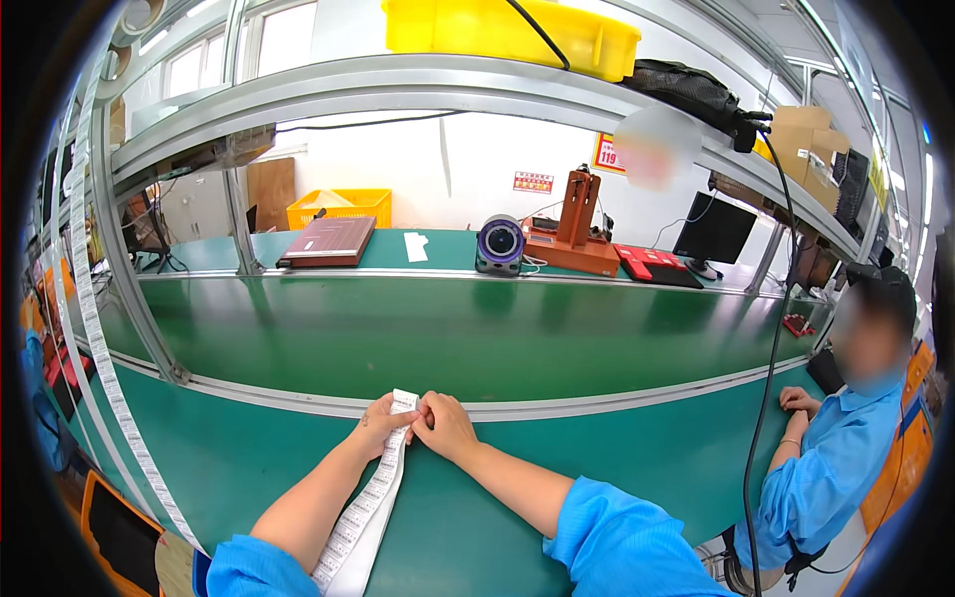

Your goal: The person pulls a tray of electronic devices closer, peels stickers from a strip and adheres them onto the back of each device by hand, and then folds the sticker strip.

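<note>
A long white strip of printed labels [360, 515] runs from between my forearms up to my hands above the green work table [477, 517]. My left hand [378, 426] is closed on it near its upper end, thumb lying across the front. Right beside it my right hand [448, 428] has its fingers curled together, the fingertips pinching at the strip's right edge by the left thumb. Whether a single label is between those fingertips is hidden. The strip's short free end sticks up above my left thumb, and its lower part hangs back toward me.
Beyond the table's metal edge lies a green conveyor belt [458, 333]. Another label strip [109, 373] hangs at the left. A black cable [771, 398] hangs at the right, near a seated person in blue [836, 448]. A round camera-like device [499, 244] stands behind the belt.
</note>
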Demonstrator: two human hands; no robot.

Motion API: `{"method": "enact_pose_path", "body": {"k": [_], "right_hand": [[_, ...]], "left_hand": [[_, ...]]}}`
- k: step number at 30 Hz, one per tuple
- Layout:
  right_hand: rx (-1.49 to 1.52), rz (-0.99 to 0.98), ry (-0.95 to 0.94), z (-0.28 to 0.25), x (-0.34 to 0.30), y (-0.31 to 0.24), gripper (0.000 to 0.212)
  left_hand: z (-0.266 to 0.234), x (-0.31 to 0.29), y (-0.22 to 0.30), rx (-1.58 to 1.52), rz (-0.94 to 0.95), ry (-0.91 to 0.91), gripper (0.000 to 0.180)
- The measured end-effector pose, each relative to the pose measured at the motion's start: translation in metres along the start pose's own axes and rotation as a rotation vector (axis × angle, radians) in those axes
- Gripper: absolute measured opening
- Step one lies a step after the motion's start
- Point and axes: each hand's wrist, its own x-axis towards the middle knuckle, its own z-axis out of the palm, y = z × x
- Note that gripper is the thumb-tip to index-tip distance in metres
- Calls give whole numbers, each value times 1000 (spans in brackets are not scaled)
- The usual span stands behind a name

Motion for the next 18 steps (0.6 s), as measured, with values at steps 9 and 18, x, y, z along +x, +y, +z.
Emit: {"method": "enact_pose_path", "body": {"k": [9, 18], "right_hand": [[0, -5, 17, -4, 0, 4, 17], [99, -6, 52, 3, 0, 0, 17]], "left_hand": [[3, 8, -3, 61, -1, 11, 26], [2, 3, -3, 112, 33, 73, 20]]}}
